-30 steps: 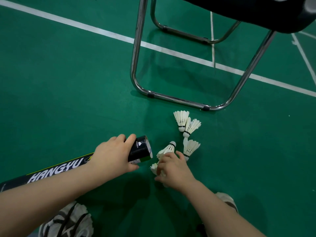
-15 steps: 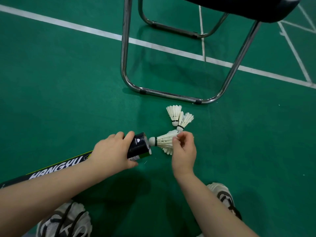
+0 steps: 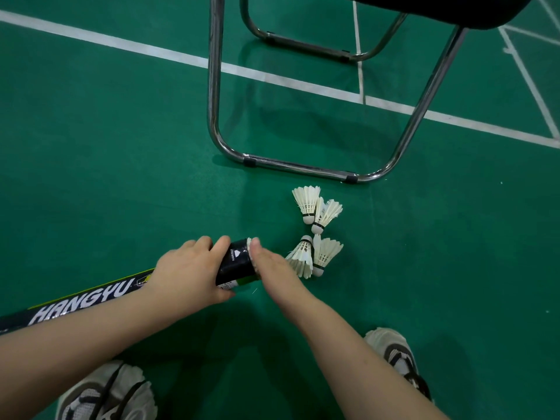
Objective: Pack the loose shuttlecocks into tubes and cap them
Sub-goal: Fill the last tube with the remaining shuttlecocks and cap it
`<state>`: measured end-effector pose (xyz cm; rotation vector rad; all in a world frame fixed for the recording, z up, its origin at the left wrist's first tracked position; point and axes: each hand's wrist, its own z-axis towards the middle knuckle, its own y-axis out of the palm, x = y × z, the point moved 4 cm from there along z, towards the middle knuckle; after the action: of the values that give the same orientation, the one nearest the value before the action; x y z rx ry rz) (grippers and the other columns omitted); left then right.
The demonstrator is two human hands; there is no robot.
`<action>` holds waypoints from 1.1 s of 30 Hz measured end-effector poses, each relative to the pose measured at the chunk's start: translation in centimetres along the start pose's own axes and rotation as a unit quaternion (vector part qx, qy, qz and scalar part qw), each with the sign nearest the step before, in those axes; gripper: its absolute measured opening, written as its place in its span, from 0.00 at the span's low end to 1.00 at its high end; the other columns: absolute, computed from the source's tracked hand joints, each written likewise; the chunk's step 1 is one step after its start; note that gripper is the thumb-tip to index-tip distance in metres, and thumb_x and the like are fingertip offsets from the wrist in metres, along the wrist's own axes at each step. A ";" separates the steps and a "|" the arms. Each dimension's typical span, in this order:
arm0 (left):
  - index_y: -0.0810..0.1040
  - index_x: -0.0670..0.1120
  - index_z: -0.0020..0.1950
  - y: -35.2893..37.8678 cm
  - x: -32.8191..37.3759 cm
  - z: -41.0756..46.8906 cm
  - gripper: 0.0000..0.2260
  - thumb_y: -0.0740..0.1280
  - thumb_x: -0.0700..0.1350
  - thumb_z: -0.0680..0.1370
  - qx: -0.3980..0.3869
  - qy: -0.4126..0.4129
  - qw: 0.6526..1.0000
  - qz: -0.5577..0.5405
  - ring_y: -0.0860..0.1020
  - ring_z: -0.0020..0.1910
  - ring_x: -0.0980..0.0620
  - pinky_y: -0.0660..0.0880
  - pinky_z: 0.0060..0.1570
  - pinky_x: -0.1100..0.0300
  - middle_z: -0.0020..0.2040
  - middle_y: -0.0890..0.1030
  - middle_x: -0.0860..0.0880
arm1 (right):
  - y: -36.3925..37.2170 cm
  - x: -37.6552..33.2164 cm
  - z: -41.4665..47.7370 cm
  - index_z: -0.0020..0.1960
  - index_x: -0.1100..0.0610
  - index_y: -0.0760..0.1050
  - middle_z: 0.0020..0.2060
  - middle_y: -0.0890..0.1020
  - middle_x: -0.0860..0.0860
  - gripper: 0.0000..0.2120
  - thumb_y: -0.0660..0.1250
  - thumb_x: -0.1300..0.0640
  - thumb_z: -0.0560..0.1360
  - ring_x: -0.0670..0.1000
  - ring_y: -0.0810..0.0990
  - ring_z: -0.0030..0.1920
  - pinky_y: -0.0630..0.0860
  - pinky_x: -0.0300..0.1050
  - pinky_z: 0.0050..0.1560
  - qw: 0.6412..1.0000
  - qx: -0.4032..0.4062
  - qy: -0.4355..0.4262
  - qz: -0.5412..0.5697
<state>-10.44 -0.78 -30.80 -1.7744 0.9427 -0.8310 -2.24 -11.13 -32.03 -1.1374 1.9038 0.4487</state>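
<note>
Tube (image 3: 235,263) mouth between both hands (image 3: 274,268).

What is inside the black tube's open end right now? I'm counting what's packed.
Only white feather tips show at the tube mouth, where the right hand presses a shuttlecock in. The left hand grips the tube. Anything deeper is hidden by its opaque wall.

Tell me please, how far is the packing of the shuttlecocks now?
Done: cannot tell how many are already inside the tube. In hand: the left hand grips the tube near its open end while the right hand pushes a shuttlecock in; only its feather edge shows. Left: four loose shuttlecocks lie on the floor by the chair. No cap is visible.
</note>
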 end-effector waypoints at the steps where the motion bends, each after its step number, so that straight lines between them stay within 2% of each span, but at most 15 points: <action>1: 0.62 0.52 0.65 -0.2 0.2 0.0 0.32 0.66 0.65 0.67 0.003 0.011 1.000 0.010 0.74 0.54 0.49 0.72 0.43 0.56 0.52 0.72 0.51 | 0.3 0.1 0.1 0.64 0.57 0.73 0.58 0.77 0.52 0.24 0.52 0.42 0.80 0.48 0.74 0.59 0.67 0.35 0.54 0.999 -0.034 0.003 -0.025; 4: 0.64 0.52 0.61 -0.1 0.8 0.1 0.30 0.67 0.65 0.66 0.025 0.059 0.998 0.023 0.75 0.50 0.49 0.70 0.42 0.58 0.49 0.73 0.51 | 0.6 0.5 0.3 0.60 0.53 0.74 0.58 0.78 0.52 0.27 0.59 0.36 0.71 0.48 0.75 0.59 0.67 0.40 0.59 0.991 -0.121 0.047 -0.039; 6: 0.69 0.50 0.55 0.6 1.0 0.2 0.32 0.72 0.65 0.59 0.027 0.097 0.994 0.034 0.77 0.40 0.48 0.72 0.34 0.57 0.41 0.74 0.50 | 0.7 0.6 0.3 0.59 0.53 0.73 0.57 0.78 0.52 0.21 0.62 0.40 0.73 0.47 0.75 0.58 0.67 0.39 0.61 0.981 -0.180 0.069 -0.017; 7: 0.71 0.50 0.51 0.8 1.0 0.3 0.33 0.73 0.65 0.54 0.035 0.109 0.993 0.041 0.77 0.34 0.48 0.72 0.29 0.58 0.36 0.74 0.50 | 0.7 0.6 0.4 0.59 0.54 0.73 0.57 0.78 0.53 0.18 0.61 0.43 0.76 0.48 0.75 0.58 0.67 0.39 0.60 0.982 -0.174 0.073 -0.017; 8: 0.71 0.50 0.49 0.9 0.8 0.6 0.34 0.74 0.65 0.50 0.051 0.111 0.992 0.043 0.76 0.30 0.48 0.71 0.25 0.59 0.33 0.74 0.50 | 0.3 0.4 0.5 0.57 0.56 0.75 0.54 0.79 0.54 0.17 0.58 0.45 0.78 0.50 0.76 0.55 0.68 0.38 0.58 0.990 -0.124 0.061 -0.006; 10: 0.69 0.49 0.49 0.9 0.4 1.3 0.35 0.74 0.64 0.49 0.063 0.086 0.993 0.042 0.76 0.29 0.47 0.71 0.22 0.59 0.32 0.74 0.50 | -1.0 0.7 0.9 0.43 0.58 0.77 0.39 0.81 0.54 0.18 0.57 0.46 0.79 0.52 0.78 0.42 0.72 0.37 0.45 0.990 0.076 0.062 0.103; 12: 0.71 0.48 0.53 0.6 0.1 2.0 0.35 0.75 0.64 0.53 0.061 0.060 0.995 0.041 0.78 0.34 0.45 0.73 0.25 0.57 0.36 0.76 0.48 | -2.6 2.5 0.7 0.34 0.57 0.74 0.29 0.77 0.52 0.18 0.59 0.48 0.78 0.51 0.75 0.35 0.71 0.42 0.39 0.940 0.253 0.085 0.211; 13: 0.71 0.48 0.57 0.4 -0.2 2.3 0.35 0.74 0.64 0.57 0.046 0.038 0.997 0.044 0.78 0.39 0.44 0.74 0.30 0.56 0.40 0.77 0.47 | -3.2 3.7 0.6 0.34 0.57 0.73 0.28 0.76 0.52 0.18 0.60 0.47 0.77 0.51 0.74 0.34 0.69 0.43 0.38 0.920 0.299 0.123 0.222; 15: 0.71 0.48 0.61 0.2 -0.8 2.5 0.34 0.72 0.63 0.61 0.030 0.008 0.999 0.041 0.78 0.45 0.44 0.74 0.35 0.54 0.45 0.77 0.47 | -3.9 5.9 0.6 0.35 0.57 0.73 0.30 0.75 0.52 0.18 0.61 0.45 0.76 0.50 0.73 0.33 0.67 0.43 0.36 0.893 0.323 0.198 0.242; 18: 0.72 0.47 0.62 0.2 -0.8 2.4 0.35 0.73 0.63 0.61 0.024 0.003 0.999 0.038 0.78 0.44 0.43 0.75 0.35 0.53 0.44 0.77 0.46 | -4.3 7.5 1.5 0.38 0.56 0.74 0.32 0.74 0.50 0.17 0.64 0.42 0.73 0.49 0.71 0.31 0.64 0.43 0.34 0.862 0.308 0.253 0.315; 20: 0.68 0.48 0.65 0.1 -0.3 2.5 0.35 0.70 0.64 0.64 0.016 0.003 0.999 0.038 0.77 0.49 0.44 0.74 0.39 0.54 0.49 0.76 0.47 | -3.9 7.9 2.3 0.42 0.57 0.75 0.34 0.75 0.50 0.18 0.65 0.42 0.72 0.48 0.71 0.31 0.64 0.42 0.35 0.829 0.295 0.281 0.383; 24: 0.66 0.49 0.66 -0.1 0.2 2.8 0.35 0.69 0.64 0.65 0.024 0.004 0.999 0.025 0.76 0.51 0.45 0.73 0.40 0.54 0.51 0.75 0.47 | -4.0 7.9 3.9 0.45 0.58 0.74 0.33 0.73 0.50 0.11 0.66 0.49 0.73 0.48 0.69 0.31 0.65 0.41 0.36 0.788 0.329 0.287 0.433; 27: 0.64 0.50 0.66 0.2 0.1 3.1 0.35 0.68 0.65 0.66 0.010 -0.001 0.999 0.030 0.75 0.53 0.46 0.72 0.41 0.55 0.52 0.74 0.48 | -5.1 7.4 4.2 0.50 0.61 0.75 0.37 0.74 0.53 0.10 0.63 0.55 0.74 0.53 0.73 0.39 0.70 0.46 0.44 0.821 0.372 0.267 0.341; 30: 0.63 0.50 0.67 0.1 -0.4 3.5 0.35 0.67 0.65 0.66 0.007 -0.010 0.999 0.029 0.74 0.54 0.47 0.73 0.43 0.55 0.53 0.74 0.48 | -6.5 5.1 3.3 0.40 0.59 0.74 0.33 0.74 0.51 0.05 0.61 0.60 0.73 0.49 0.69 0.33 0.66 0.41 0.32 0.881 0.354 0.155 0.271; 33: 0.61 0.51 0.67 0.0 -0.9 3.6 0.35 0.66 0.66 0.67 0.000 -0.020 0.999 0.032 0.74 0.55 0.48 0.72 0.45 0.55 0.54 0.73 0.49 | -6.9 2.8 2.3 0.31 0.58 0.66 0.24 0.69 0.46 0.12 0.61 0.66 0.72 0.45 0.65 0.27 0.63 0.32 0.24 0.938 0.262 0.023 0.227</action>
<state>-7.83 1.45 -32.17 -1.7452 0.9668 -0.7527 4.10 -14.76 -34.83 -0.3602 2.1525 0.1348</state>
